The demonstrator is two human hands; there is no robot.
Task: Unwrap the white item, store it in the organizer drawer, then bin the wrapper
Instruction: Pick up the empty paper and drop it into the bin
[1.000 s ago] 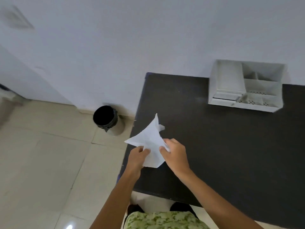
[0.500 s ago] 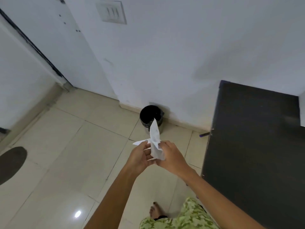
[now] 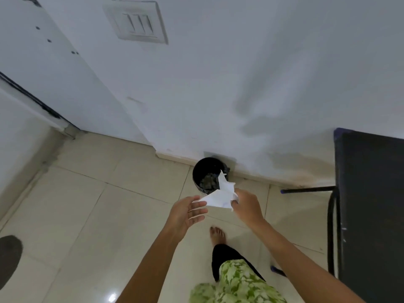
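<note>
The white paper wrapper [image 3: 220,196] is a crumpled sheet pinched in my right hand [image 3: 248,205], its upper tip overlapping the near rim of the black bin [image 3: 206,171]. My left hand [image 3: 185,212] is just left of the sheet, palm up with fingers spread, and its fingertips touch or nearly touch the paper's left corner. The bin stands on the floor against the white wall, with some dark scraps inside. The organizer drawer and the white item are out of view.
The black table [image 3: 371,204] with dark metal legs fills the right edge. Beige floor tiles [image 3: 98,215] spread to the left, with a dark mat [image 3: 8,256] at the far left. My bare foot [image 3: 217,234] stands just short of the bin. A switch plate [image 3: 137,21] is on the wall.
I have turned away from the table and stepped closer to the bin. My left hand has let go of the wrapper and spread its fingers; my right hand carries it over the bin's near edge.
</note>
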